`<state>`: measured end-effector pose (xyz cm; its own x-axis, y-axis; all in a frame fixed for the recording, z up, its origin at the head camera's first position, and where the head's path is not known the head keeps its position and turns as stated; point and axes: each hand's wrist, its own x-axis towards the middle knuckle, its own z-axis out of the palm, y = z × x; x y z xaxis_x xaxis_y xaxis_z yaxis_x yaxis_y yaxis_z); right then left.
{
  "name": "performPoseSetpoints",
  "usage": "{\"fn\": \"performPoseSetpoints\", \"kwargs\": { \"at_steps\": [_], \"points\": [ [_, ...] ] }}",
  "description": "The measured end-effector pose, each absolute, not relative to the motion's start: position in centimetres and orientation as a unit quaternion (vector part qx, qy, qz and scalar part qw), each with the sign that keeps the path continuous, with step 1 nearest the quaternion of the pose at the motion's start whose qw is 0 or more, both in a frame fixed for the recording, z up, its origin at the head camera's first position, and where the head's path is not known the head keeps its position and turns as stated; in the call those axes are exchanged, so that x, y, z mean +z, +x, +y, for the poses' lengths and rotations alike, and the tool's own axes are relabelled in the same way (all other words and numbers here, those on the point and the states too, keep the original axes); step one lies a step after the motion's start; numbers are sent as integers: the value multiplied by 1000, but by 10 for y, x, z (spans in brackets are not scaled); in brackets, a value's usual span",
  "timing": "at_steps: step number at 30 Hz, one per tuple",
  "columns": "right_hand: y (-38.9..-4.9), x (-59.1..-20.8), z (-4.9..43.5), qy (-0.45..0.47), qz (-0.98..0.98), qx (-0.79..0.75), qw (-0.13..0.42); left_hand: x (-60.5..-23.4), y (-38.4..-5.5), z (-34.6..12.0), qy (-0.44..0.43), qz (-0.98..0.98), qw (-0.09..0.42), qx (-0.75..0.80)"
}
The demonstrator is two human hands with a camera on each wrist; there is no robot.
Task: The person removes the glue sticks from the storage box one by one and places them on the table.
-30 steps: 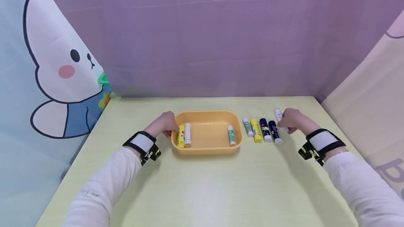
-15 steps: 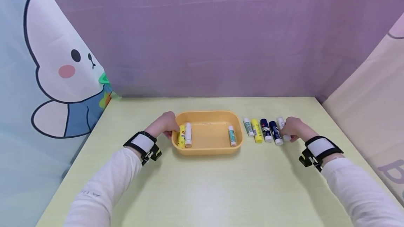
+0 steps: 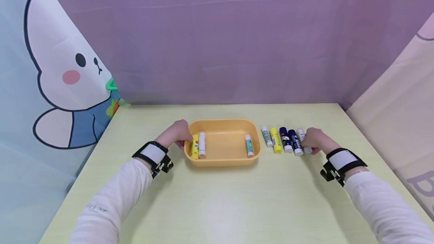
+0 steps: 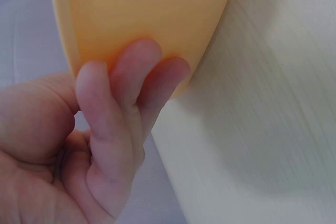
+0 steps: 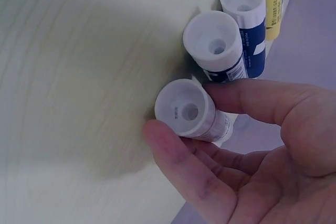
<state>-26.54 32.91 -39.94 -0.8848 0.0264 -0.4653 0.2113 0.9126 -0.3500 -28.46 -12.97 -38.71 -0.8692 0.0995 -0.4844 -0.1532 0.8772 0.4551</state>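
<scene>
At the left end of an orange tray (image 3: 223, 163), my left hand (image 3: 178, 131) pinches the rim; the left wrist view shows its fingers (image 4: 134, 72) against the tray's outer wall. My right hand (image 3: 314, 138) holds a white glue stick (image 5: 181, 107) between thumb and fingers, low at the table. That stick lies at the right end of a row: a dark blue glue stick (image 3: 295, 142) right beside it, another dark blue glue stick (image 3: 285, 139), a yellow glue stick (image 3: 275, 140) and a small white-and-green glue stick (image 3: 266, 136).
Inside the tray lie a yellow glue stick (image 3: 194, 147) and a white glue stick (image 3: 202, 145) at the left, and a small teal glue stick (image 3: 249, 146) at the right. A purple cloth (image 3: 223, 48) hangs behind the table (image 3: 217, 202).
My right hand has brought the white glue stick down and closer to the row, beside the dark blue one, which has shifted slightly left. My left hand stays on the tray rim.
</scene>
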Motion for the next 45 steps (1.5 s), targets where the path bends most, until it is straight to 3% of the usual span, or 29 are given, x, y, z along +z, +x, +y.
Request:
{"fn": "performPoseSetpoints", "kwargs": {
  "at_steps": [45],
  "points": [
    [-265, -402, 330, 60, 951, -185, 242, -385, -280, -129, -7, 934, 251, 253]
  ]
}}
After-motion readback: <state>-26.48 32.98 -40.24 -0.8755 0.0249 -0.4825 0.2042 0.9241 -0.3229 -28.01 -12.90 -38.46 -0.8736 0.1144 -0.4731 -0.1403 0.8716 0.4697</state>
